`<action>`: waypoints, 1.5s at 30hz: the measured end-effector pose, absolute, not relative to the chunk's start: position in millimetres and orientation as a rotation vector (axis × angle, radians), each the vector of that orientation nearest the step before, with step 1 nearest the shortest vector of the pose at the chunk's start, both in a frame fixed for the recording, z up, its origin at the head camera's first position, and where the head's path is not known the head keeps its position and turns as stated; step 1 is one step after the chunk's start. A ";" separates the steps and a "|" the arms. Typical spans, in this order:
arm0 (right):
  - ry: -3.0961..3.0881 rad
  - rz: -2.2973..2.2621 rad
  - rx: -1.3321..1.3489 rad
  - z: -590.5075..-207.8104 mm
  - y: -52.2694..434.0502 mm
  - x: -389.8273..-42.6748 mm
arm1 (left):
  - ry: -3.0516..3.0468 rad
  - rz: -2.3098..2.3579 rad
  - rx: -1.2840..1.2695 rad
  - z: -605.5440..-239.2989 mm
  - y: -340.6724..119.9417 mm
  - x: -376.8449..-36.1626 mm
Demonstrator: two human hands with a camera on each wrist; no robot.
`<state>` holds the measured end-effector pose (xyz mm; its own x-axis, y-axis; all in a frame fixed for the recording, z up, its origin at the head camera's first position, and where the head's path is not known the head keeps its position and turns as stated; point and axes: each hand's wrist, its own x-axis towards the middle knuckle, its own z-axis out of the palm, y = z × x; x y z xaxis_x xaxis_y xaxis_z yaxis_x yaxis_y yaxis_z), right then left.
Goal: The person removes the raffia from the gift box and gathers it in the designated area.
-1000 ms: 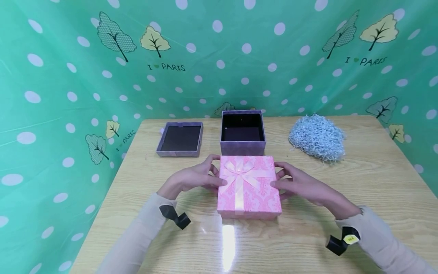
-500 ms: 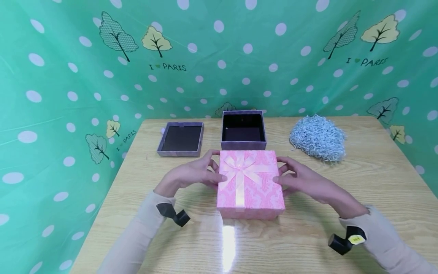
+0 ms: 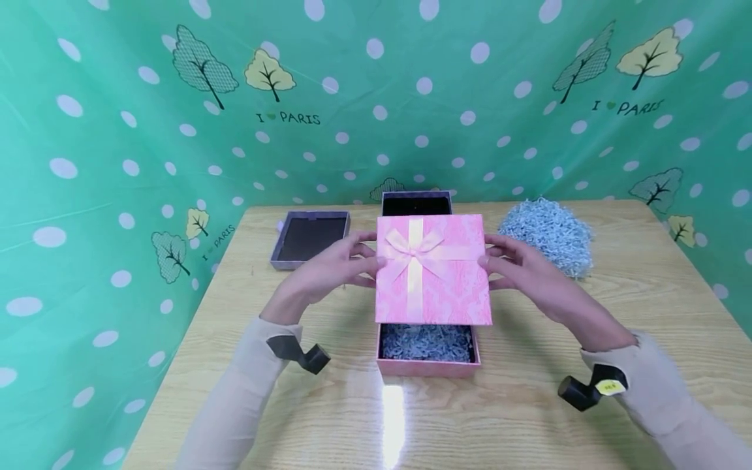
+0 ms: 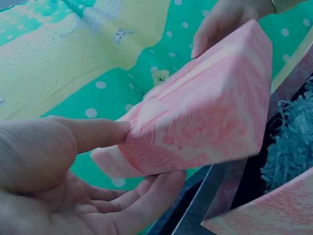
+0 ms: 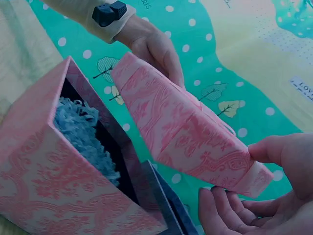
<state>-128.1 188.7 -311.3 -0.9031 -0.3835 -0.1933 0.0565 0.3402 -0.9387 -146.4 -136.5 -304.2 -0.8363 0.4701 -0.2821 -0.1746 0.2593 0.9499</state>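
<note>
Both hands grip a pink patterned box lid (image 3: 435, 287) with a pale ribbon bow, one at each side. My left hand (image 3: 329, 271) pinches its left edge, thumb on top and fingers beneath, as the left wrist view also shows. On the opposite edge my right hand (image 3: 531, 281) holds it the same way. The lid is tilted and raised off the pink box (image 3: 429, 369), which stands on the table below. Blue shredded paper (image 3: 425, 343) lies inside that box; the lid hides its far part in the head view.
Behind the lid stands an uncovered purple box (image 3: 417, 194) with a dark inside, partly hidden. A purple lid (image 3: 311, 236) lies upturned at the back left of the wooden table (image 3: 235, 294). A heap of light blue shredded paper (image 3: 549, 235) is at the back right. Green dotted cloth (image 3: 352, 98) hangs behind.
Both hands have lifted the pink lid up and away from its box, toward the back. The blue shredded paper inside has come into view, and the lid now covers much of the purple box.
</note>
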 end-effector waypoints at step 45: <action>2.106 -1.947 -0.327 -300.2 128.1 -160.0 | 2.071 2.048 0.247 -296.6 -193.7 -162.7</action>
